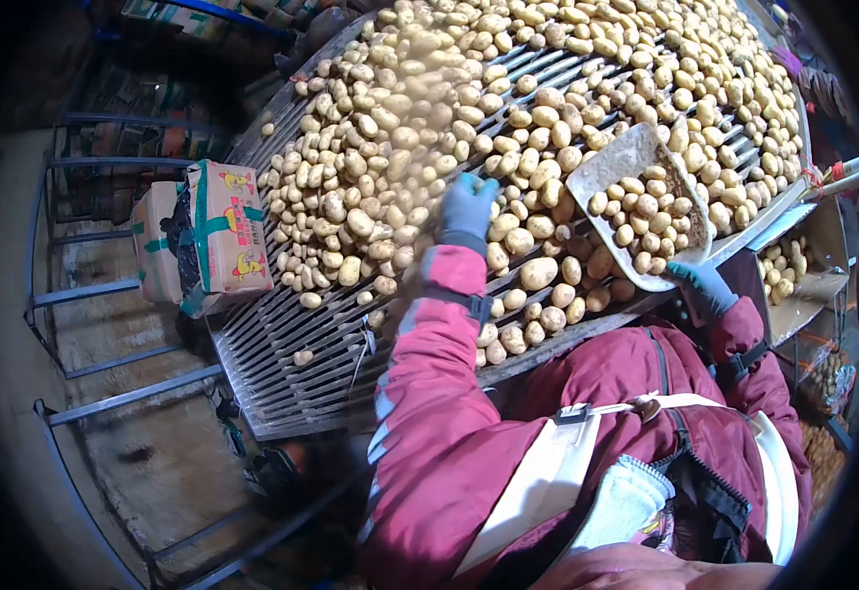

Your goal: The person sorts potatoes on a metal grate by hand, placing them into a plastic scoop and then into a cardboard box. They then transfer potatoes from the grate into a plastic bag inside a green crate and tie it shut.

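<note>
Many potatoes (351,177) lie spread over a slatted metal sorting table (297,379). My left hand (468,208), in a grey-blue glove, is over the potatoes near the middle of the table, its fingers curled; what they hold, if anything, is hidden. At the right, my right hand (705,287), also gloved, grips the near edge of a shallow, dirty white scoop-like tray (597,175). Several small potatoes (646,211) lie in that tray, which rests among the other potatoes.
Cardboard boxes (228,231) with green tape stand at the table's left edge. Metal rails (135,398) run along the left. A wooden bin (808,295) with potatoes is at the right. Part of another person's sleeve (823,93) shows at the upper right.
</note>
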A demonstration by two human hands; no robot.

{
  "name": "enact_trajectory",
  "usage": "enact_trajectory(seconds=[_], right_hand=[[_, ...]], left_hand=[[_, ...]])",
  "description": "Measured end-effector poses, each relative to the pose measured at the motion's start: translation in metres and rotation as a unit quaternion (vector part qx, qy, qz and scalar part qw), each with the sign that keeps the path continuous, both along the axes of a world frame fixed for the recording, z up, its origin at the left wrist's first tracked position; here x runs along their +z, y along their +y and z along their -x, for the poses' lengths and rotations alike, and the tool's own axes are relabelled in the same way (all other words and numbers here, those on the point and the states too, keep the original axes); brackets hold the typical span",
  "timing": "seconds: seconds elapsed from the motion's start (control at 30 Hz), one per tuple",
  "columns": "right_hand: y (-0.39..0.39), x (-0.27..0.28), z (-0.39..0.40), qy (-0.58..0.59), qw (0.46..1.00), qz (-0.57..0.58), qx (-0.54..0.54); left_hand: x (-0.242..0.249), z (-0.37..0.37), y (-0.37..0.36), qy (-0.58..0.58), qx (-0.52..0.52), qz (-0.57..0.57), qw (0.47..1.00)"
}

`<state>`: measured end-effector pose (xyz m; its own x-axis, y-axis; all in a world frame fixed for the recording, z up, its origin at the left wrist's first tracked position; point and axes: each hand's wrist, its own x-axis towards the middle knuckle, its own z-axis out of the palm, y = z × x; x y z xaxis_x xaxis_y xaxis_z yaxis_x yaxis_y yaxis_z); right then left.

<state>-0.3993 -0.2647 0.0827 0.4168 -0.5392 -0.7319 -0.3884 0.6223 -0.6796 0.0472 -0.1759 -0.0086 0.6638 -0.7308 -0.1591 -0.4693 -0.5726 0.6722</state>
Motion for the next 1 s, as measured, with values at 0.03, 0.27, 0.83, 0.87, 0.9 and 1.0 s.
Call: enact_trajectory(seconds=[0.03, 0.27, 0.83, 0.87, 0.9, 1.0], right_hand=[[0.001, 0.011, -0.004, 0.027, 1.000, -0.016, 0.005], [0.001, -0.030, 0.002, -0.037, 0.998, 0.009, -0.046], [-0.013, -0.049, 0.015, -0.059, 0.997, 0.039, 0.014], [-0.014, -0.049, 0.017, -0.052, 0.997, 0.048, 0.031], [-0.014, -0.049, 0.018, -0.046, 0.996, 0.055, 0.050], [-0.016, -0.051, 0.018, -0.061, 0.994, 0.068, 0.056]], left_hand=[[0.000, -0.012, 0.005, 0.038, 0.042, 0.034, 0.998], [0.001, -0.068, -0.048, -0.057, 0.028, -0.031, 0.997], [0.117, 0.061, -0.071, 0.348, -0.220, 0.027, 0.911], [0.114, 0.065, -0.072, 0.340, -0.222, 0.040, 0.913], [0.109, 0.067, -0.073, 0.331, -0.222, 0.053, 0.916], [0.051, 0.023, -0.083, 0.138, -0.155, 0.133, 0.969]])
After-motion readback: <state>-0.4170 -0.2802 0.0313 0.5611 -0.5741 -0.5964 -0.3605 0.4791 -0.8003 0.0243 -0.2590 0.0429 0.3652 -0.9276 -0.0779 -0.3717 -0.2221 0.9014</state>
